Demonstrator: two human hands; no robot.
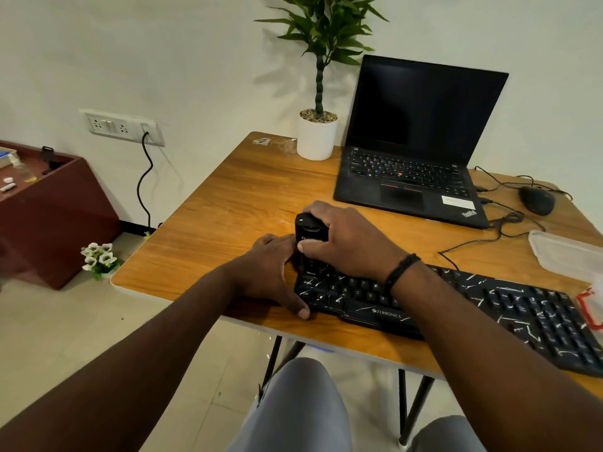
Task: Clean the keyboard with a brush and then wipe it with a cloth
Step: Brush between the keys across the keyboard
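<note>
Resting under right hand (brush)

table: glossy wood grain | keyboard: matt black plastic (white streaks) | pot: smooth white

A black keyboard, flecked with white debris, lies flat along the surface's near edge; a black brush stands upright on its left end.
</note>
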